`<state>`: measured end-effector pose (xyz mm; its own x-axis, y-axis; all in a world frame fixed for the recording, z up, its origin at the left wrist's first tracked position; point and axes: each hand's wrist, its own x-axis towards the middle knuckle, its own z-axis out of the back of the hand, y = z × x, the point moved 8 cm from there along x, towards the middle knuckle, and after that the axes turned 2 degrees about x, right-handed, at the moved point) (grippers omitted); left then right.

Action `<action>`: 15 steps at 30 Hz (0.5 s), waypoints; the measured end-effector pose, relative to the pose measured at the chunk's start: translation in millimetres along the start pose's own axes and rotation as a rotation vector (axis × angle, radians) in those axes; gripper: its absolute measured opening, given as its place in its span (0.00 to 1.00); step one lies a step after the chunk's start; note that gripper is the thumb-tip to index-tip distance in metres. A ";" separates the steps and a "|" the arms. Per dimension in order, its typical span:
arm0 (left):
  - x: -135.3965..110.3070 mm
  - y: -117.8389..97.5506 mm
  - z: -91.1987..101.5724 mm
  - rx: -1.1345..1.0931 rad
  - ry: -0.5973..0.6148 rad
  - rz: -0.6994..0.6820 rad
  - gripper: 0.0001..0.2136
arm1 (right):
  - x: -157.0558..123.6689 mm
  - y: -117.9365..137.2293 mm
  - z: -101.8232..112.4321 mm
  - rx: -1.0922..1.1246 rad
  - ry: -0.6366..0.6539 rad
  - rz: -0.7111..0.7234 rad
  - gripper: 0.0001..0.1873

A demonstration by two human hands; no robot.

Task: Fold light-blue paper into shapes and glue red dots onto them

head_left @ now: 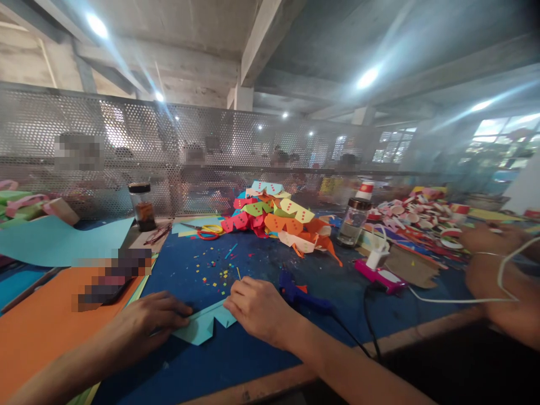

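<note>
Hands (259,308) partly hide the folded blue paper (199,329); a co-worker's arm (504,312) is blurred

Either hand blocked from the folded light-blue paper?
Nothing visible stands in the way: the left hand touches the left end of the light-blue paper, the right hand its right end. Small paper scraps lie beyond it; the blue glue gun lies right of the right hand.

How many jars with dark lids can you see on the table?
2. One jar stands at the back left, with brown stuff inside; the other jar stands right of the colourful paper pile. More could be hidden behind things.
</note>
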<state>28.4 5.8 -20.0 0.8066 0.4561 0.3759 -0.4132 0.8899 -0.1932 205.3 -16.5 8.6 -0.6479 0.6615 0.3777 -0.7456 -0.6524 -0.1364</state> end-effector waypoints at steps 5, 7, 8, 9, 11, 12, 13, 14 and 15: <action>-3.8 3.0 -1.4 0.016 0.018 0.032 0.20 | -0.4 -0.4 -0.6 -0.013 -0.009 -0.006 0.17; -5.3 4.2 -1.0 0.001 0.011 0.038 0.20 | -0.3 -0.6 -1.2 -0.027 -0.019 -0.008 0.18; -6.2 4.8 -1.1 -0.011 0.011 0.037 0.20 | -0.1 -0.8 -1.5 -0.032 -0.026 -0.009 0.18; -7.0 5.3 -1.2 -0.022 0.009 0.032 0.20 | 0.0 -1.0 -1.6 -0.034 -0.033 -0.012 0.18; -8.3 5.1 -0.9 -0.039 0.007 0.013 0.20 | 0.3 -1.1 -1.3 -0.032 -0.049 -0.014 0.18; -8.8 4.8 -0.5 -0.040 0.006 0.007 0.19 | 0.4 -1.2 -1.0 -0.028 -0.056 -0.014 0.18; -9.1 4.7 -0.1 -0.038 0.007 0.007 0.19 | 0.4 -1.5 -0.7 -0.024 -0.061 -0.015 0.18; -9.2 4.6 0.4 -0.035 0.006 0.012 0.18 | 0.2 -2.1 -0.4 -0.024 -0.065 -0.017 0.18; -9.2 4.7 0.8 -0.032 0.008 0.019 0.18 | -0.1 -3.1 -0.2 -0.026 -0.066 -0.022 0.18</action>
<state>18.7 5.8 -23.7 0.8022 0.4728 0.3645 -0.4149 0.8805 -0.2291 207.6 -14.5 8.8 -0.6199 0.6493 0.4405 -0.7642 -0.6271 -0.1510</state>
